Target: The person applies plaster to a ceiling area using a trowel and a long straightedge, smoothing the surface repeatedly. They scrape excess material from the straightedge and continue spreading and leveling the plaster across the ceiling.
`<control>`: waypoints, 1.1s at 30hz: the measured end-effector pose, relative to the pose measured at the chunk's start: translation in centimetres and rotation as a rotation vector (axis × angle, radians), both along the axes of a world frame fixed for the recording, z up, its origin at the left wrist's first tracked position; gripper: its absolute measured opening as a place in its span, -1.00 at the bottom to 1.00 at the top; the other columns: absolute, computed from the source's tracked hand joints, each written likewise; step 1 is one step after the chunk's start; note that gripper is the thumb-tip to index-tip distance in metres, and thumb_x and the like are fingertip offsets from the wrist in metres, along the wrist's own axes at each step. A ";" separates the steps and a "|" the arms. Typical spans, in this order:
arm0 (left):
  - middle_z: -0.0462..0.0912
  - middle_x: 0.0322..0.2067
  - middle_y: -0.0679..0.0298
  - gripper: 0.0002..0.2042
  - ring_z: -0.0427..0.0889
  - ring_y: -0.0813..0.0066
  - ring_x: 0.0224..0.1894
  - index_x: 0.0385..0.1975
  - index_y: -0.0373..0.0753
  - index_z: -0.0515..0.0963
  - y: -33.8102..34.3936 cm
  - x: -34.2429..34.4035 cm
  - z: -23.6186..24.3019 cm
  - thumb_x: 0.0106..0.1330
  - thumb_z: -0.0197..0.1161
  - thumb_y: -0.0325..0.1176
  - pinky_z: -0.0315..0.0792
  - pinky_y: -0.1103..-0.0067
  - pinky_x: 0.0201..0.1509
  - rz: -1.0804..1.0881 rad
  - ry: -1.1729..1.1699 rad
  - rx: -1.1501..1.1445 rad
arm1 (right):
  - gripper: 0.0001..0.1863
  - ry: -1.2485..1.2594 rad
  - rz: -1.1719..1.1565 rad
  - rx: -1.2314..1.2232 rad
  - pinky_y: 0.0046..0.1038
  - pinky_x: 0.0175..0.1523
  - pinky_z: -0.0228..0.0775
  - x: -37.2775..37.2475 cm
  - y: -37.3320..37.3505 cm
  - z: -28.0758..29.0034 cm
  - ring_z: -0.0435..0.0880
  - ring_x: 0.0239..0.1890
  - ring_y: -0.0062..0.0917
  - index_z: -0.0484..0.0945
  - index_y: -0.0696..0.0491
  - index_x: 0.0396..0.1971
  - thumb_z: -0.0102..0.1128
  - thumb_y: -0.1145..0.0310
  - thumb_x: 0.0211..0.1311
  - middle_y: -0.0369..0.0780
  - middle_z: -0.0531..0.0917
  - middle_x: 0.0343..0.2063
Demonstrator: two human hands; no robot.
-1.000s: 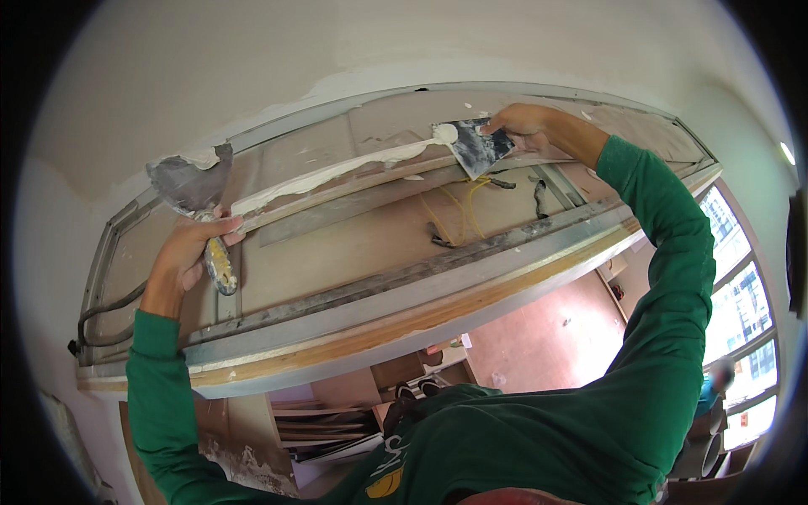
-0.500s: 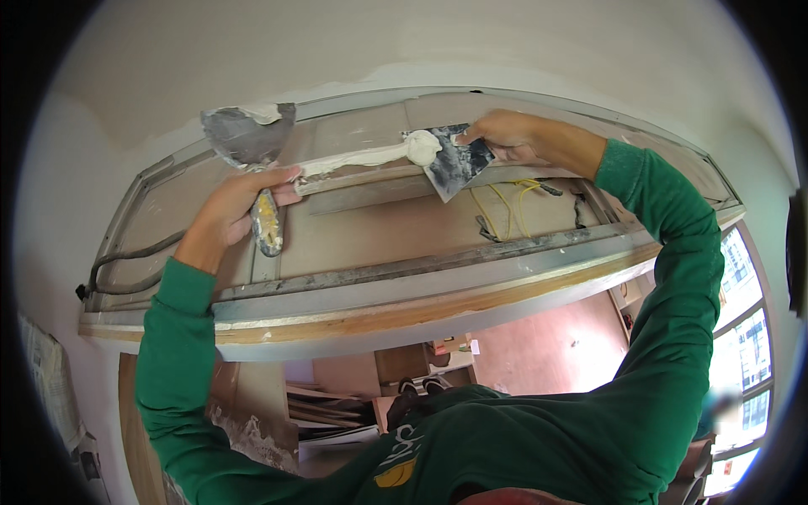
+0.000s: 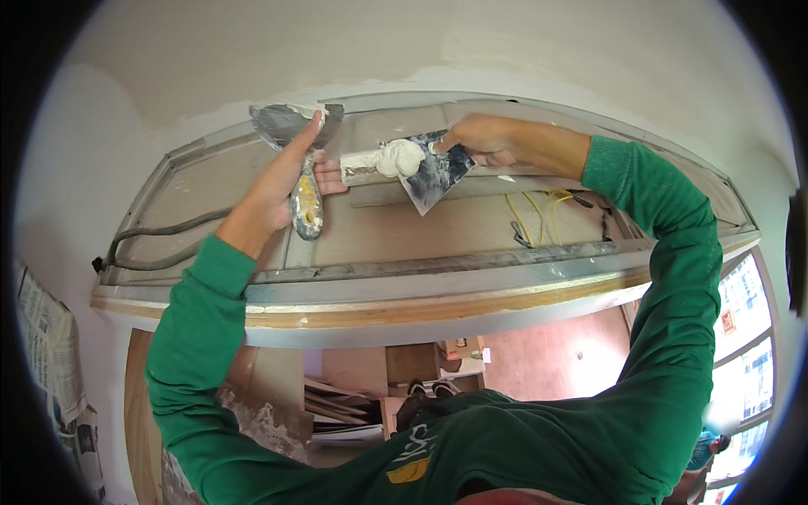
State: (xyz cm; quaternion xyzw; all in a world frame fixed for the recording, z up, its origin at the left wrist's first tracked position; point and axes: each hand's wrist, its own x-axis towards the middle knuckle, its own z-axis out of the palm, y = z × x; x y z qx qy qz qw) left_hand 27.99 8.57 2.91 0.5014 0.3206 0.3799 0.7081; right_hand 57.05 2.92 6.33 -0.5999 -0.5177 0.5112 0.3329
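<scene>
My left hand [image 3: 282,185] is closed around a putty knife [image 3: 307,202] with a worn yellow-and-grey handle. Its fan-shaped metal blade points up, smeared with white compound, and my thumb lies along it. The fingertips of that hand reach the end of a compound-coated strip [image 3: 358,170]. In my right hand [image 3: 481,139] is a flat, dark, square-cornered scraper blade [image 3: 433,178], pinched at its upper edge. A thick lump of white compound [image 3: 400,158] sits at the blade's left edge, over the strip. Whether the strip continues behind the blade is hidden.
A long recessed panel with a metal frame [image 3: 337,271] spans the view, edged in wood below. Yellow wires [image 3: 539,220] and grey conduit [image 3: 168,231] lie in it. Below are stacked boards [image 3: 341,404], a cardboard box [image 3: 463,347] and another person [image 3: 707,450] by the windows.
The scraper blade and lump have slid left along the strip, shortening its visible coated length. My left hand has shifted right with the putty knife, its thumb now raised onto the blade.
</scene>
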 end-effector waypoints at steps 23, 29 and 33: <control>0.56 -0.31 0.04 -0.22 0.65 0.17 -0.18 -0.64 -0.18 0.31 0.5 -1.2 1.5 -0.01 -0.13 0.61 0.63 0.31 -0.10 -0.063 -0.087 -0.148 | -0.70 0.506 0.386 -0.037 -0.29 0.16 0.42 -0.3 0.4 0.7 0.59 0.03 -0.46 0.38 0.25 0.03 0.00 0.45 0.37 -0.14 0.57 -0.01; 0.48 -0.46 0.30 -0.17 0.34 0.68 -0.62 -0.40 -0.27 0.39 0.3 -1.9 1.3 0.05 -0.19 0.58 0.27 0.75 -0.69 -0.340 0.095 -0.147 | -0.67 0.430 0.277 0.297 -0.29 0.07 0.53 3.8 -0.5 6.1 0.65 -0.08 -0.42 0.36 0.33 0.03 0.00 0.44 0.37 -0.10 0.61 -0.09; 0.50 -0.52 0.28 -0.13 0.29 0.73 -0.69 -0.15 -0.40 0.45 -4.9 -0.3 3.2 0.21 -0.28 0.49 0.21 0.75 -0.71 -0.471 0.220 0.113 | -0.65 0.224 0.150 0.669 -0.33 -0.01 0.53 3.9 -5.2 9.8 0.65 -0.18 -0.49 0.34 0.34 0.06 0.00 0.47 0.36 -0.13 0.61 -0.16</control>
